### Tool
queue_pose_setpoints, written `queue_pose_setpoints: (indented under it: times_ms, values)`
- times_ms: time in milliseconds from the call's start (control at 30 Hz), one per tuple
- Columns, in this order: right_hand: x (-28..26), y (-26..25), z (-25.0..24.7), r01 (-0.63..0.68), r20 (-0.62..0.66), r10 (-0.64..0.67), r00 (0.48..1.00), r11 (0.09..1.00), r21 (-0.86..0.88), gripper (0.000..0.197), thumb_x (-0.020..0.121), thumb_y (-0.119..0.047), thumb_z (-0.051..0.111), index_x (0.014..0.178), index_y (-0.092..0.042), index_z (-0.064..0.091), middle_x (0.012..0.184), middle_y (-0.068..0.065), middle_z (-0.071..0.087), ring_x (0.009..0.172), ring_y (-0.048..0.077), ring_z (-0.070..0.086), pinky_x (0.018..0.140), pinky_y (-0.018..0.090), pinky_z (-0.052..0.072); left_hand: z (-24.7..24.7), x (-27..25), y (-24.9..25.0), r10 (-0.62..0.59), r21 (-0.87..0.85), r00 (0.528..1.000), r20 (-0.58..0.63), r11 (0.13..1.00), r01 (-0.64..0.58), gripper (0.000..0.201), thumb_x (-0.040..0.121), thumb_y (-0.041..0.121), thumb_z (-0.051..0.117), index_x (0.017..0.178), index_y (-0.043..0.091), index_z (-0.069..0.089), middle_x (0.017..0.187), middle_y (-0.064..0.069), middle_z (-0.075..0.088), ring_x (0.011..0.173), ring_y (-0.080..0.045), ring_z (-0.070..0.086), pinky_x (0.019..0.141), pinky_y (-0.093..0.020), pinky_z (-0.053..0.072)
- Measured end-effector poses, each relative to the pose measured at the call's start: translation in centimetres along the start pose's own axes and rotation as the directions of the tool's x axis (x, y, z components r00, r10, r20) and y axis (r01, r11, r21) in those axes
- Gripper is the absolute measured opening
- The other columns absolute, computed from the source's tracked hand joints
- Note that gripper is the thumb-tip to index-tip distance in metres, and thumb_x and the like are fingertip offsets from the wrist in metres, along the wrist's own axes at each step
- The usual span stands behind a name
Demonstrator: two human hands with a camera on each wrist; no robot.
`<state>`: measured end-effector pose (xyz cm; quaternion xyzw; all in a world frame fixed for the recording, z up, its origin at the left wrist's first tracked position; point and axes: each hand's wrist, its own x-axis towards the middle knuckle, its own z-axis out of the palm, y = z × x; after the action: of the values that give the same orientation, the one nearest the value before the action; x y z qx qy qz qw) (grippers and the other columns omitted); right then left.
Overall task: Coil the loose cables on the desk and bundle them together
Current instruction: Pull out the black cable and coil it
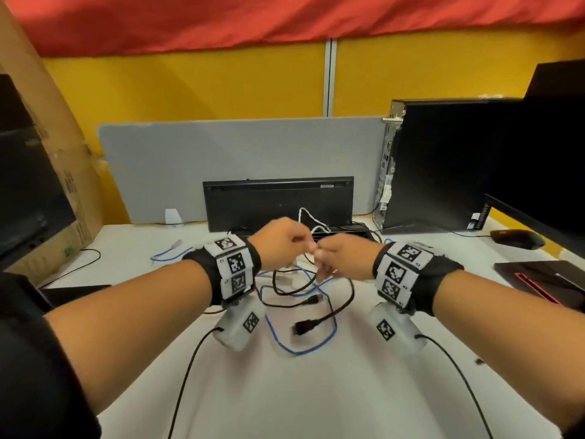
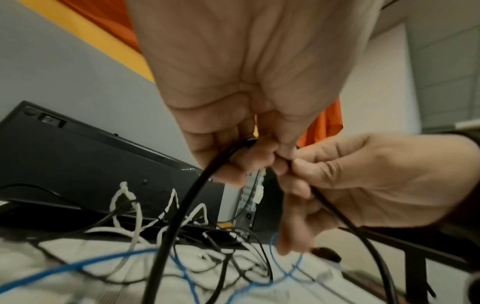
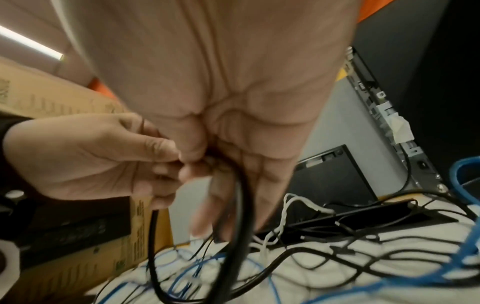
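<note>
Both hands meet knuckle to knuckle above the middle of the desk (image 1: pixel 316 391). The left hand (image 1: pixel 280 243) pinches the black cable (image 2: pixel 182 209) between thumb and curled fingers, and the right hand (image 1: pixel 345 259) pinches the same cable just beside it (its lower fingers hang looser in the left wrist view). From the two grips the cable drops in a loop towards 6 o'clock, with its black plugs (image 1: pixel 305 326) lying on the desk below the hands.

Under and around that loop lies a blue cable (image 1: pixel 297 350), curving from 6 o'clock round to 9 o'clock, where another stretch of it runs behind the left wrist. A white cable (image 1: pixel 308 217) rises in kinks at 12 o'clock, in front of a black keyboard (image 1: pixel 278 202) propped on edge against a grey divider (image 1: pixel 190 166). At 2 o'clock stands a black computer tower (image 1: pixel 443 163); a mouse (image 1: pixel 516 239) sits at 3 o'clock, and a cardboard box (image 1: pixel 63 172) leans at 10 o'clock
</note>
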<state>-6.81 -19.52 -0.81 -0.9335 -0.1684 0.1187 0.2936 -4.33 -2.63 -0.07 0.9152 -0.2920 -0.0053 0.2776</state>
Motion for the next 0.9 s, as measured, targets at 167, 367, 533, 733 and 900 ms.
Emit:
queue_pose_setpoints:
  times_ms: [167,367,533,733,900]
  values:
    - [-0.2,0.3,-6.1,0.078,-0.35,-0.026,0.936,0.988,0.134,0.026,0.098,-0.018,0.046,0.077,-0.014,0.061,0.051,-0.005,0.043,0.044,0.012,0.043,0.044,0.024,0.043,-4.2,3.3,1.0,-0.017,-0.329,0.999,-0.041,0.944,0.003,0.031,0.099,0.031,0.05,0.077,0.016,0.066,0.058,0.0,0.041,0.046,-0.011,0.035,0.047,-0.023,0.035]
    - [-3.5,2.1,-13.9,0.012,-0.58,-0.052,0.813,0.997,-0.073,0.032,0.098,-0.027,0.049,0.073,-0.021,0.069,0.044,-0.017,0.052,0.04,-0.002,0.045,0.05,0.025,0.029,-9.0,6.1,1.6,-0.02,-0.207,0.994,-0.104,0.978,-0.002,0.036,0.1,0.034,0.047,0.073,0.02,0.066,0.056,0.006,0.043,0.051,-0.012,0.039,0.057,-0.025,0.04]
    - [-6.0,4.3,-17.0,-0.111,-0.707,-0.003,0.708,0.987,-0.116,0.033,0.098,-0.028,0.047,0.073,-0.024,0.067,0.066,-0.006,0.057,0.065,0.01,0.053,0.056,0.027,0.033,-11.8,7.1,2.3,-0.002,-0.117,0.985,-0.172,0.993,-0.019,0.031,0.1,0.031,0.048,0.075,0.02,0.062,0.063,0.004,0.043,0.054,-0.011,0.037,0.057,-0.025,0.037]
    - [-7.1,6.2,-17.3,-0.178,-0.696,0.129,0.707,0.984,0.001,0.032,0.098,-0.023,0.046,0.073,-0.025,0.065,0.068,-0.004,0.058,0.065,0.015,0.053,0.053,0.026,0.034,-13.2,6.2,2.2,0.012,0.08,0.964,-0.267,0.997,0.01,0.026,0.101,0.027,0.048,0.085,0.016,0.066,0.073,-0.003,0.049,0.065,-0.014,0.043,0.062,-0.026,0.036]
    - [-5.5,4.3,-15.3,-0.194,-0.505,0.24,0.829,0.971,0.142,0.027,0.088,-0.004,0.054,0.112,-0.011,0.065,0.093,0.006,0.067,0.079,0.018,0.062,0.066,0.029,0.05,-11.0,6.5,5.1,0.074,0.143,0.96,-0.27,0.989,-0.036,0.023,0.1,0.025,0.05,0.085,0.016,0.065,0.058,0.007,0.039,0.053,-0.007,0.035,0.053,-0.026,0.028]
